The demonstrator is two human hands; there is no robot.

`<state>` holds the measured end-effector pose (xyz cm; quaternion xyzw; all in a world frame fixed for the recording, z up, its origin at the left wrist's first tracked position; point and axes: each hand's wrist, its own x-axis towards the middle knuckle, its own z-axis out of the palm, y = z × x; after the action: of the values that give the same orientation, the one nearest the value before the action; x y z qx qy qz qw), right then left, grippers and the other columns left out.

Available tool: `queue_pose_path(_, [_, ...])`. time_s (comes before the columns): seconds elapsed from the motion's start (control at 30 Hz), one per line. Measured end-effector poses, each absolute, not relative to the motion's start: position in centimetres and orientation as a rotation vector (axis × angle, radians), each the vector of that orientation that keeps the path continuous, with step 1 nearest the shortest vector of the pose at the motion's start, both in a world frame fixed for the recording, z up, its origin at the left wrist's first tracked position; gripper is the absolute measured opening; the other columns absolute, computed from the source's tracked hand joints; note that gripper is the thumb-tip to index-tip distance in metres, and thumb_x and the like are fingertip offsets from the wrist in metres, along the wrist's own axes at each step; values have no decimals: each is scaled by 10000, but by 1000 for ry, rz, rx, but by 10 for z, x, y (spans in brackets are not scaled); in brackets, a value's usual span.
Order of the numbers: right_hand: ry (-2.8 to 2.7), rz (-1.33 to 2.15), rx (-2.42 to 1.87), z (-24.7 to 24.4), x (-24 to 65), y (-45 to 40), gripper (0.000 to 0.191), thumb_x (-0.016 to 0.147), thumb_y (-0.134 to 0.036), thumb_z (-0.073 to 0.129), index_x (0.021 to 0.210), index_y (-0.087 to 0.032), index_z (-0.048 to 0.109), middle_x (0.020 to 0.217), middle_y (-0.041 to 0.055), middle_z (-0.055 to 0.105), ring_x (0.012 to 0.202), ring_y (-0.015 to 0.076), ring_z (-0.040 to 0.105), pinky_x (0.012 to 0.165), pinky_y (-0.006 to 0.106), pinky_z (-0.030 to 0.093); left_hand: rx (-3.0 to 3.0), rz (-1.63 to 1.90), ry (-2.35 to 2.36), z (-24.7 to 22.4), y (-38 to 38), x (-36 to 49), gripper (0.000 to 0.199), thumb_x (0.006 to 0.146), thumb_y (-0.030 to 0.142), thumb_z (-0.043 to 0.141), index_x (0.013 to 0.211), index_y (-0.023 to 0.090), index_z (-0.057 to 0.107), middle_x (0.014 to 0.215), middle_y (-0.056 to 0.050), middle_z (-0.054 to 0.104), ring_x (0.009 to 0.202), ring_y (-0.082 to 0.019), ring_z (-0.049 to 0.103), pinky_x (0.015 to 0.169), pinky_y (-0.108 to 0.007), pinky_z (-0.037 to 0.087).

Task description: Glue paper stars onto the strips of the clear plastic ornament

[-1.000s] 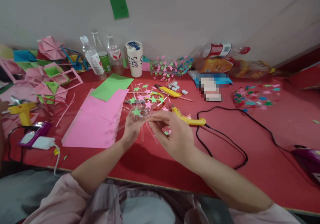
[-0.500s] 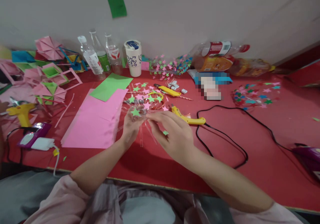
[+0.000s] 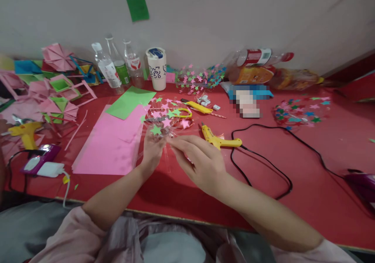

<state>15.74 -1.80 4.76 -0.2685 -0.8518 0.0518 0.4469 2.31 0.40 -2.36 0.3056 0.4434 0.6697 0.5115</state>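
Observation:
A clear plastic piece with pink and green stars (image 3: 166,122) is held over the red table (image 3: 187,200), its transparent strips spreading outward. My left hand (image 3: 152,147) is closed around its near left side. My right hand (image 3: 202,161) has its fingertips pinched at the near end of the same piece, close to the left fingers. Clear strips hang below the hands. Behind the piece lie scissors with yellow handles (image 3: 187,112), partly hidden by it. To the right of my right hand rests a yellow glue gun (image 3: 219,140) with a black cord.
Pink sheets (image 3: 108,149) and a green sheet (image 3: 130,102) lie left. A yellow cutter (image 3: 200,107), bottles (image 3: 109,73) and a cup (image 3: 156,69) stand or lie behind. Another starred piece (image 3: 301,112) is at right; paper shapes (image 3: 58,91) and a second glue gun (image 3: 26,133) are at left.
The starred piece has turned and shifted slightly left in my hands. My right hand has moved a little left with it; more of the yellow scissor handle shows.

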Motion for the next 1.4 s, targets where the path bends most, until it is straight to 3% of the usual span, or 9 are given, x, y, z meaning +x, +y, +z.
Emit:
queue_pose_path(0.47, [-2101,133,-613,50,163,-18,219,849,-81,533,988,-216,634,936,38,702,926,138,666,845,236,570,767,1679,1096,-21,-3,25,413,536,282,833,751,216,487,687,27,616,694,-153,630,657,-278,513])
queue_pose_path(0.67, [-2133,93,-583,49,162,-17,203,843,-64,521,993,-168,609,929,79,701,928,161,663,844,257,567,756,1695,1049,-22,-3,26,359,561,239,804,675,202,466,615,58,570,628,-94,596,631,-230,514])
queue_pose_path(0.93, [-2099,127,-652,50,159,-15,236,846,-61,520,1063,-147,552,995,92,680,947,151,653,816,254,562,793,1678,1031,-19,-1,26,325,571,232,802,621,187,484,811,15,606,698,-96,578,625,-238,491])
queue_pose_path(1.13, [-2080,54,-656,59,166,-15,296,844,-80,521,1119,-189,538,1076,85,641,1002,156,618,790,260,555,772,1672,1078,-17,-3,24,296,611,240,780,787,202,545,854,5,614,775,-114,607,679,-231,483])
queue_pose_path(1.2, [-2073,50,-667,64,170,-15,284,839,-85,519,1089,-213,556,1034,62,650,959,155,622,747,258,547,763,1691,1093,-17,-1,23,334,594,237,781,823,209,540,816,18,603,754,-105,599,690,-227,480])
queue_pose_path(1.4, [-2196,128,-910,59,170,-11,114,867,-196,513,907,-168,616,712,5,645,566,92,561,511,212,409,732,1705,1139,-22,3,20,389,560,196,788,828,230,510,782,30,580,691,-103,576,623,-225,479])
